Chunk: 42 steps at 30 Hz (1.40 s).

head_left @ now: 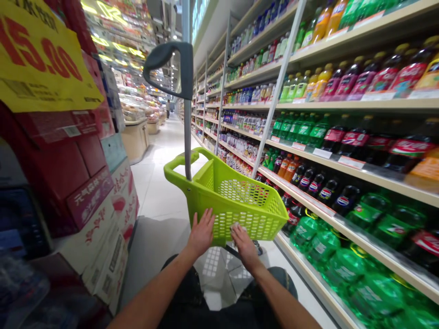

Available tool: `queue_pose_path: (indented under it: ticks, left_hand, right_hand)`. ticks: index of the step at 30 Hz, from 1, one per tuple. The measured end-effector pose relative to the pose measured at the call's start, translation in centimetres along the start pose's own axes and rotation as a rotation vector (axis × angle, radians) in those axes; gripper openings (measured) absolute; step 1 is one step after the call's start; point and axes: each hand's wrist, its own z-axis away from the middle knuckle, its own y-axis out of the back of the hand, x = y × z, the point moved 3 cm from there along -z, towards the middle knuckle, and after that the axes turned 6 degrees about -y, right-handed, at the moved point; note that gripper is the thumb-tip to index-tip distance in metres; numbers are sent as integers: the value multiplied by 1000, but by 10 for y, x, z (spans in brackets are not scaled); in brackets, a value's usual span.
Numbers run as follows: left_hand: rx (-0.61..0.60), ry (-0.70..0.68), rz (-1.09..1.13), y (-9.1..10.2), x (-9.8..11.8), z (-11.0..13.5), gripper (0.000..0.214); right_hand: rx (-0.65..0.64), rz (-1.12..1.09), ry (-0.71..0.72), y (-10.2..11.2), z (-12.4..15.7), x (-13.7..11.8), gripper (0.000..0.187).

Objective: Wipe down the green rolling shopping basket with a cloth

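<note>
A lime-green rolling shopping basket [200,198] with perforated sides stands in the aisle in front of me, its grey pull handle [185,75] raised on a metal pole. My left hand [201,233] lies against the basket's near side wall, fingers stretched out and nothing in them. Lower on the same wall, to the right, my right hand [244,242] has its fingers bent over a small whitish cloth or tissue [236,226] pressed against the plastic. Most of this wipe is hidden under the fingers. The inside of the basket shows only in part.
Shelves [308,106] of soda bottles run along the right, with big green bottles [346,265] on the lowest level. Stacked red cartons [51,160] under a yellow price sign [44,59] flank the left. A pale tiled floor [154,192] stretches ahead between them.
</note>
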Motion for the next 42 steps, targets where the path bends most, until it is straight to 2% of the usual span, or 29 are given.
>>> queue_pose_path:
  ticks: [3, 5, 7, 10, 12, 16, 18, 20, 23, 25, 29, 31, 33, 35, 37, 39, 42]
  left_hand:
    - [-1, 22, 5, 1, -2, 1, 52]
    - [-5, 21, 14, 2, -1, 1, 53]
    - [-3, 13, 19, 2, 0, 2, 53]
    - [30, 17, 14, 5, -6, 5, 53]
    - [53, 38, 7, 7, -13, 6, 53]
    - [56, 74, 17, 10, -18, 5, 53]
    - [62, 66, 27, 10, -17, 6, 54]
    - [77, 52, 28, 11, -16, 8, 54]
    - [103, 52, 16, 14, -23, 13, 54]
    - [118, 84, 2, 17, -31, 16, 53]
    - [144, 153, -16, 21, -45, 22, 54]
    - [146, 169, -16, 22, -48, 24, 55]
    - [142, 180, -13, 23, -51, 26, 55]
    - [135, 189, -9, 25, -55, 29, 54]
    - [131, 208, -14, 28, -62, 31, 53]
    - [128, 238, -25, 31, -69, 32, 53]
    - [123, 288, -35, 33, -76, 33, 53]
  right_hand:
    - [98, -16, -19, 17, -40, -8, 44]
    - [138, -8, -13, 18, -53, -8, 43]
    - [113, 7, 34, 6, -43, -7, 41]
    - [28, 25, 91, -14, -13, -8, 38]
    - [17, 24, 86, -13, -12, -13, 38]
    - [101, 2, 55, 12, -65, -27, 43]
    - [131, -1, 50, 15, -81, -28, 43]
    - [95, -6, 84, 5, -74, -26, 41]
    - [-35, -9, 173, -18, -44, -28, 36]
    - [-69, -12, 202, -21, -41, -36, 36]
    - [104, -46, 134, -2, -94, -58, 39]
    - [159, -50, 117, 0, -113, -64, 38]
    - [113, -36, 162, -11, -110, -65, 36]
    - [17, -21, 233, -26, -92, -66, 34]
    - [-25, -26, 270, -34, -82, -71, 34]
    - [21, -48, 259, -30, -96, -83, 36]
    - [140, -87, 219, -14, -144, -106, 38]
